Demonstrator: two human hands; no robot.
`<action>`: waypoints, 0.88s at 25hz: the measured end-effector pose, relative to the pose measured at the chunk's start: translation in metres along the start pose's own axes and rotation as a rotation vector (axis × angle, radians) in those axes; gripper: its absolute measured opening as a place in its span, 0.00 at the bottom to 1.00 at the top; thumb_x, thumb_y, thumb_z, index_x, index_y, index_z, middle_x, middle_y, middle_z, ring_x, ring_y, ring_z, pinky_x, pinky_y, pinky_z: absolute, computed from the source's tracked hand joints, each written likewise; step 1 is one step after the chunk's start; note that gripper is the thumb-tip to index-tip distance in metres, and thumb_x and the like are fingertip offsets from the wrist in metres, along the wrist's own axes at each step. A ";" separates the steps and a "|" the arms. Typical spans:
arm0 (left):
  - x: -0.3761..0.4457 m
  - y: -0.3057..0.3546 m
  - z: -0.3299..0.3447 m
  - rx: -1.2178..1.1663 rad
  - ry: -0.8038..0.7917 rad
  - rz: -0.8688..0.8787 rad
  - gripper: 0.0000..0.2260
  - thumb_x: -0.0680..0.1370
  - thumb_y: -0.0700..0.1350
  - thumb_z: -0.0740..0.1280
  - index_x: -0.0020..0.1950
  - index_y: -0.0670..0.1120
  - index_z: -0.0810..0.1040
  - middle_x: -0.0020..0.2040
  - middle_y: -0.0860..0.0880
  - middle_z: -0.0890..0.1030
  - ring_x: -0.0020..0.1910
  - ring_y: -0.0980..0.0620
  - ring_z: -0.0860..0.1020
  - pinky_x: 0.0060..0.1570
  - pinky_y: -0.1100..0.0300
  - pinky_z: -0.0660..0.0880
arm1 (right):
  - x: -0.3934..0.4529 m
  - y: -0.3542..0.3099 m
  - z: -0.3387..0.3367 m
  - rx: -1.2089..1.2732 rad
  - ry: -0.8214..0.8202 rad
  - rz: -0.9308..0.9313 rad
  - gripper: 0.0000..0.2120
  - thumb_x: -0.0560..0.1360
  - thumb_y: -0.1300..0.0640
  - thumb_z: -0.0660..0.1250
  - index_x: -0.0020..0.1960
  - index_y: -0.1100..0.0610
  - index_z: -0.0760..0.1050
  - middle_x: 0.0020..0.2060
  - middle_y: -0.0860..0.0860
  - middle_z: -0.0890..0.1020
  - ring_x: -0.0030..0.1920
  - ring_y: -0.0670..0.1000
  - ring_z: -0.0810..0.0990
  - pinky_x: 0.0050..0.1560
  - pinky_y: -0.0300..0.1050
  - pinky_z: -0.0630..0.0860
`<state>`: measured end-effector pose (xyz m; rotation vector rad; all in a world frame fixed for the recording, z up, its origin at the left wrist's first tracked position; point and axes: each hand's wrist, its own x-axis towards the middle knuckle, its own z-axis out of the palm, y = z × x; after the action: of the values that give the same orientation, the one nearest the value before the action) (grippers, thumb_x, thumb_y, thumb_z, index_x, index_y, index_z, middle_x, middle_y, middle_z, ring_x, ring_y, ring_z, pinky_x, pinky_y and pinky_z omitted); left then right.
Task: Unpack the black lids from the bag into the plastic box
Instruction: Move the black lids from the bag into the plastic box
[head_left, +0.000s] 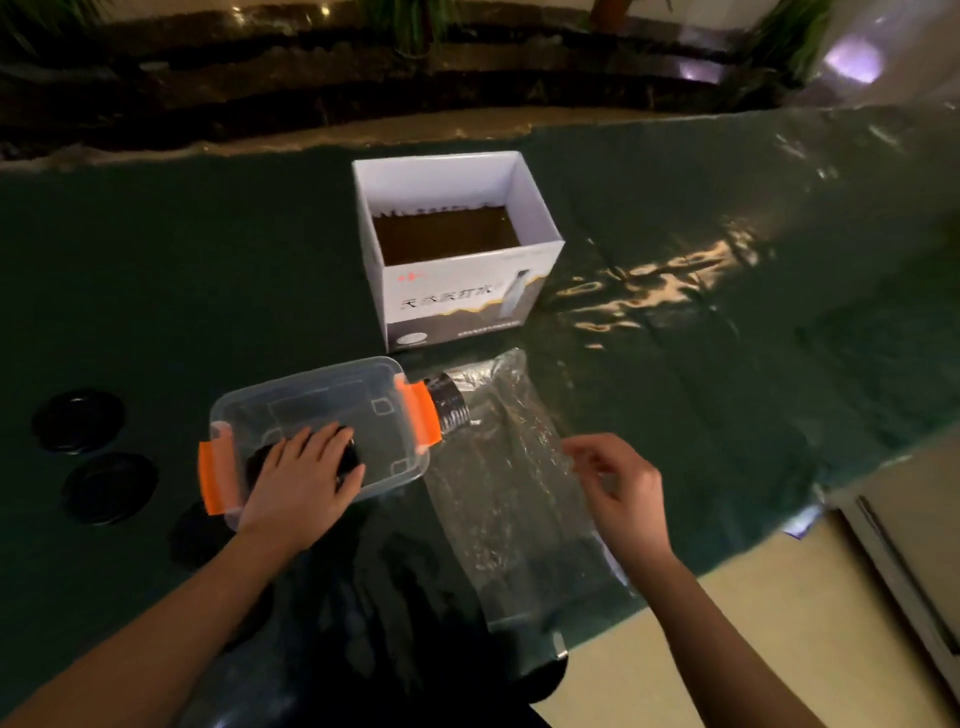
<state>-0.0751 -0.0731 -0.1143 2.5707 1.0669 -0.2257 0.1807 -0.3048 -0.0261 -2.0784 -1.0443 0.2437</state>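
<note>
A clear plastic box with orange latches stands on the dark green table. My left hand reaches into its near end and rests palm-down on black lids, fingers curled over them. Right of the box lies a long clear plastic bag; a stack of black lids shows inside its far end, against the box's orange latch. My right hand hovers over the bag's right edge with fingers apart, pinching nothing that I can make out. More of the bag runs toward me, partly over a dark glossy sheet.
A white open cardboard box stands behind the plastic box. Two black round lids lie on the table at the left, and a third dark one sits by the box's near corner. The table edge runs diagonally at the right.
</note>
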 end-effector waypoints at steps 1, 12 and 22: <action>-0.002 0.002 0.000 0.005 -0.006 -0.004 0.26 0.80 0.59 0.52 0.75 0.49 0.61 0.75 0.46 0.65 0.74 0.44 0.62 0.72 0.43 0.58 | -0.019 0.013 -0.007 -0.045 0.012 0.025 0.14 0.73 0.69 0.65 0.48 0.52 0.81 0.44 0.41 0.81 0.43 0.41 0.81 0.43 0.39 0.79; 0.006 -0.001 -0.004 0.029 -0.041 0.022 0.22 0.81 0.54 0.54 0.73 0.47 0.64 0.72 0.43 0.69 0.71 0.42 0.67 0.70 0.40 0.62 | -0.149 0.042 -0.006 -0.258 -0.158 -0.084 0.14 0.69 0.65 0.59 0.44 0.54 0.82 0.42 0.47 0.84 0.43 0.46 0.82 0.43 0.40 0.79; 0.008 0.001 -0.009 0.061 -0.034 0.035 0.22 0.81 0.54 0.53 0.72 0.46 0.65 0.70 0.43 0.72 0.68 0.44 0.70 0.67 0.41 0.67 | -0.053 0.060 0.097 -0.319 -0.522 0.124 0.27 0.81 0.56 0.57 0.78 0.50 0.52 0.78 0.45 0.55 0.74 0.50 0.62 0.72 0.48 0.63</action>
<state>-0.0691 -0.0650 -0.1077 2.6275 1.0169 -0.2967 0.1358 -0.3119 -0.1433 -2.4384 -1.3252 0.7565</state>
